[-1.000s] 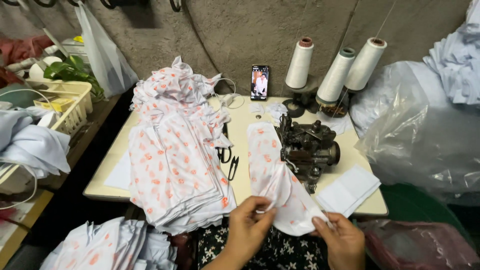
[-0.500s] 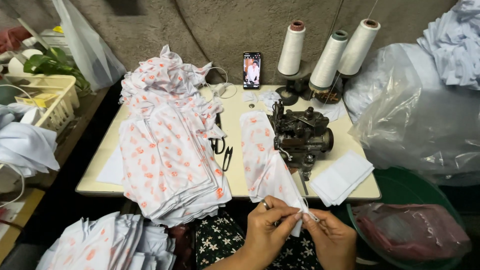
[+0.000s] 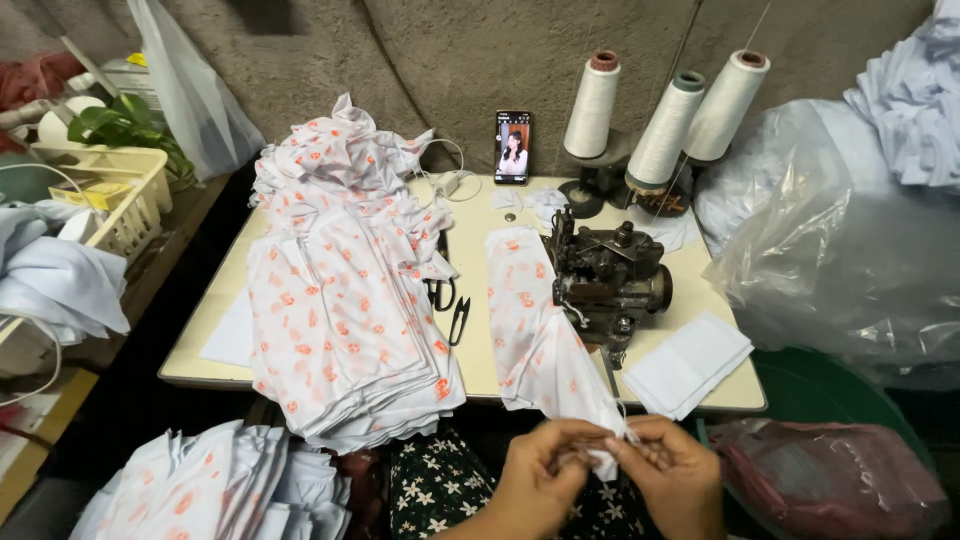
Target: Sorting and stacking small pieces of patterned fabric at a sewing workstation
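Hands: left hand (image 3: 535, 470) and right hand (image 3: 672, 472) both pinched the near end of the printed fabric strip (image 3: 530, 325).
Tabletop (image 3: 480, 300): carried the strip, its long axis running away from the person, beside the sewing machine (image 3: 607, 280).
Fabric stack (image 3: 345, 310): lay left of the strip.

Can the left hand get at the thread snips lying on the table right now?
Probably not right away: the left hand is pinching the printed fabric strip together with the right hand. The path to the thread snips looks unobstructed.
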